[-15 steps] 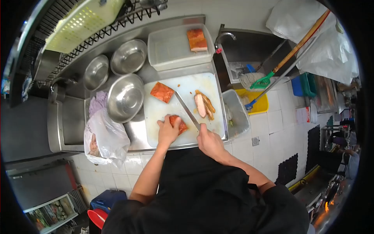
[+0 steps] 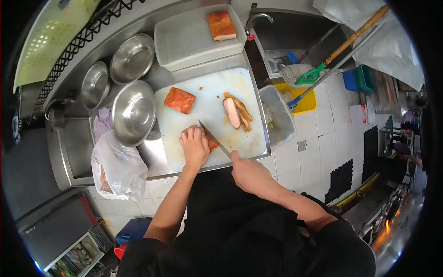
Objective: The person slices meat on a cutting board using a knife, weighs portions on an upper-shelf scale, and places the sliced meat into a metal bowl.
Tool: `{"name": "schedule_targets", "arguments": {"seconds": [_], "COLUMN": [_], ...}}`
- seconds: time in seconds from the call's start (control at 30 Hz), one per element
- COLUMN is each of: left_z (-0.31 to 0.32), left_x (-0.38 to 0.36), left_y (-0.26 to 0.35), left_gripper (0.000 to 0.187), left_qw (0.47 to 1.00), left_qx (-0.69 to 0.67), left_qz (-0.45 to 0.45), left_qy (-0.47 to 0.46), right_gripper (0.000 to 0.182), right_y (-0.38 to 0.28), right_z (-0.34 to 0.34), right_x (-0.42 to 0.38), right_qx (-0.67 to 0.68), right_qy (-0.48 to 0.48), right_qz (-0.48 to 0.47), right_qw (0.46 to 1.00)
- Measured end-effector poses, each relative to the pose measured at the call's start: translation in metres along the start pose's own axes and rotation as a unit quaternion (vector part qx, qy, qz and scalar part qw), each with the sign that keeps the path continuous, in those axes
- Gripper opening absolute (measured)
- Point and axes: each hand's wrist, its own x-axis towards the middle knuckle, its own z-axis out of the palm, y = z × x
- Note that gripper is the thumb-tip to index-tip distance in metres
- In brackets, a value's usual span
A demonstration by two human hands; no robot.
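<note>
My right hand (image 2: 251, 174) grips a long knife (image 2: 215, 139), its blade slanting up and left across the near part of the white cutting board (image 2: 184, 126). Under the blade lies a piece of browned roast meat (image 2: 212, 144), partly covered by my left hand (image 2: 194, 147). The curled fingers of that hand press the meat against the board, close beside the blade. A square reddish-brown slab of meat (image 2: 180, 100) rests farther up the board. On the right are pale cut meat (image 2: 231, 113) and darker browned strips (image 2: 243, 114).
A plastic tub (image 2: 177, 39) behind the board contains another slab of meat (image 2: 221, 25). Several steel bowls (image 2: 134, 113) and a white plastic bag (image 2: 119, 161) stand to the left. A clear bin (image 2: 282, 115), a sink (image 2: 300, 41) and a mop (image 2: 297, 74) are on the right.
The knife has moved from the middle of the board onto the meat by my left hand. My left fingers are now curled and closer together. The camera view has shifted.
</note>
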Motion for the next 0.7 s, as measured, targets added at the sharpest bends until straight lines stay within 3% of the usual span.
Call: {"name": "schedule_targets", "arguments": {"seconds": [0.1, 0.27, 0.4, 0.47, 0.6, 0.7], "left_z": [0.0, -0.001, 0.001, 0.001, -0.001, 0.001], "left_x": [0.001, 0.006, 0.001, 0.005, 0.001, 0.0], "left_y": [-0.001, -0.005, -0.008, -0.008, -0.014, -0.016], "left_gripper": [0.015, 0.018, 0.021, 0.02, 0.017, 0.018], "left_qw": [1.0, 1.0, 1.0, 1.0, 0.999, 0.999], "left_qx": [0.002, -0.003, -0.006, -0.012, -0.023, -0.026], "left_qz": [0.001, 0.001, 0.011, 0.021, 0.027, 0.028], "left_qy": [-0.006, -0.028, -0.027, -0.019, -0.021, -0.003], "right_gripper": [0.023, 0.018, 0.018, 0.019, 0.021, 0.021], "right_y": [-0.007, 0.002, 0.006, 0.008, 0.031, 0.038], "right_z": [-0.01, 0.016, 0.005, 0.001, 0.065, 0.07], "right_x": [0.003, 0.063, 0.041, 0.016, 0.086, 0.09], "right_qx": [-0.009, 0.003, 0.006, 0.008, 0.029, 0.047], "right_qy": [-0.044, 0.04, 0.029, -0.055, 0.09, 0.141], "right_qz": [0.026, -0.077, -0.063, 0.006, -0.094, -0.126], "right_qw": [0.999, 0.996, 0.998, 0.998, 0.991, 0.981]}}
